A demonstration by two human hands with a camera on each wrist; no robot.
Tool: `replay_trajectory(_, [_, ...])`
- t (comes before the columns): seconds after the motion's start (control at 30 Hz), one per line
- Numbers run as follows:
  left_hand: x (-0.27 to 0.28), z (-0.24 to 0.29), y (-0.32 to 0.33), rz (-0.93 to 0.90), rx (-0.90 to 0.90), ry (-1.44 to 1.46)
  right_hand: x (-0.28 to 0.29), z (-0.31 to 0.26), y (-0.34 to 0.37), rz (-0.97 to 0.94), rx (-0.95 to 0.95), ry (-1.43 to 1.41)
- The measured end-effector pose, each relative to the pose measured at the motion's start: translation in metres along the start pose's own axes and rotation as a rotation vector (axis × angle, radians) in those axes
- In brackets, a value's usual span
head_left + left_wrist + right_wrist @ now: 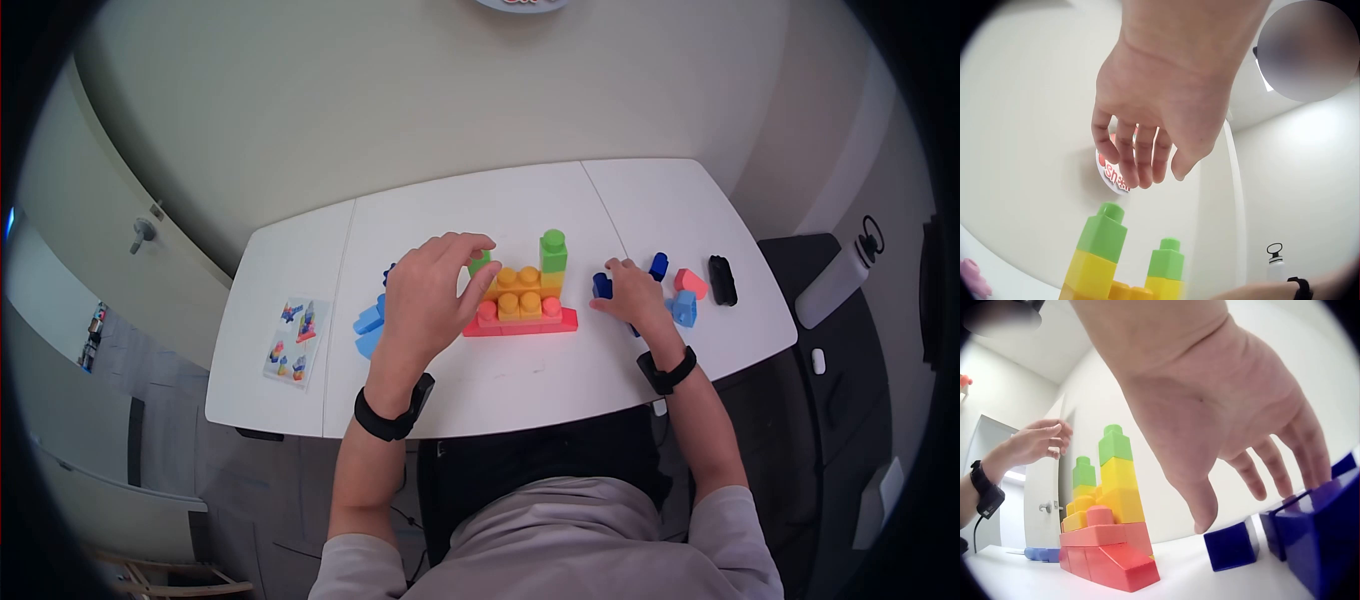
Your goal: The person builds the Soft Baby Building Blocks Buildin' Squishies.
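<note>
A stepped build of red (495, 326), yellow (1122, 497) and green (553, 255) blocks stands mid-table, with a green-topped tower at each end. My left hand (425, 290) hovers at its left side, fingers loosely bent, holding nothing; in the left wrist view the hand (1160, 100) appears above the towers. To the right of the build, my right hand (635, 300) reaches over dark blue blocks (1230, 547) with its fingers spread and bent downward. In the right wrist view its fingertips are close to a large dark blue block (1329, 531); whether they touch, I cannot tell.
Light blue pieces (368, 320) lie left of the build, partly behind my left hand. A picture sheet (292, 342) is farther left. At the right are a dark blue block (658, 266), a coral piece (690, 284), a light blue block (685, 309) and a black case (721, 281).
</note>
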State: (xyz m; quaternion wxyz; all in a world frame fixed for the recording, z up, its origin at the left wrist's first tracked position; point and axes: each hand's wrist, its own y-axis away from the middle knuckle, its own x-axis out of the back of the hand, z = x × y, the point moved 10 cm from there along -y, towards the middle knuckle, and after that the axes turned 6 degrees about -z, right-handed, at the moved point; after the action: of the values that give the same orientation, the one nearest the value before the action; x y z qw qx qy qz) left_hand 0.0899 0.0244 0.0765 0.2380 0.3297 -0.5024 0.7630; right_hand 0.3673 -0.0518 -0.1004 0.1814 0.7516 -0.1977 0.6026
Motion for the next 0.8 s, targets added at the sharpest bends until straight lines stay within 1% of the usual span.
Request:
replay_trajectory(0.13, [0.004, 0.005, 0.000, 0.015, -0.013, -0.006, -0.007, 0.000, -0.004, -0.005, 0.048, -0.013])
replay_trajectory(0.23, [0.004, 0.005, 0.000, 0.014, -0.021, -0.006, -0.008, 0.003, -0.007, -0.001, 0.069, -0.075])
replay_trajectory(0.3, [0.003, 0.008, 0.001, 0.039, -0.065, 0.021, -0.003, 0.002, -0.011, 0.093, 0.164, -0.174])
replay_trajectory(0.33, [0.002, 0.009, 0.002, 0.044, -0.056, 0.008, 0.001, 0.000, -0.012, 0.092, 0.180, -0.177])
replay_trajectory(0.4, [-0.004, 0.023, 0.004, 0.059, -0.134, 0.046, 0.023, -0.005, -0.006, 0.114, 0.204, -0.241])
replay_trajectory(0.47, [-0.026, 0.044, 0.012, 0.073, -0.219, 0.068, 0.047, -0.012, 0.001, 0.133, 0.230, -0.264])
replay_trajectory(0.53, [-0.047, 0.076, 0.021, -0.009, -0.298, 0.041, 0.073, -0.010, 0.009, 0.197, 0.248, -0.442])
replay_trajectory(0.57, [-0.052, 0.081, 0.024, -0.004, -0.294, 0.042, 0.085, -0.012, 0.012, 0.220, 0.306, -0.472])
replay_trajectory(0.6, [-0.063, 0.078, 0.025, -0.059, -0.237, 0.098, 0.094, -0.014, 0.018, 0.217, 0.309, -0.467])
replay_trajectory(0.63, [-0.071, 0.073, 0.025, -0.115, -0.180, 0.154, 0.109, -0.020, 0.027, 0.216, 0.348, -0.607])
replay_trajectory(0.67, [-0.070, 0.074, 0.026, -0.113, -0.176, 0.154, 0.123, -0.025, 0.037, 0.215, 0.385, -0.748])
replay_trajectory(0.73, [-0.084, 0.047, 0.026, -0.217, 0.132, 0.446, 0.140, -0.036, 0.054, 0.207, 0.389, -0.755])
replay_trajectory(0.77, [-0.085, 0.047, 0.025, -0.219, 0.131, 0.446, 0.148, -0.047, 0.064, 0.206, 0.452, -0.781])
replay_trajectory(0.8, [-0.083, 0.041, 0.025, -0.154, 0.177, 0.562, 0.154, -0.057, 0.073, 0.206, 0.517, -0.805])
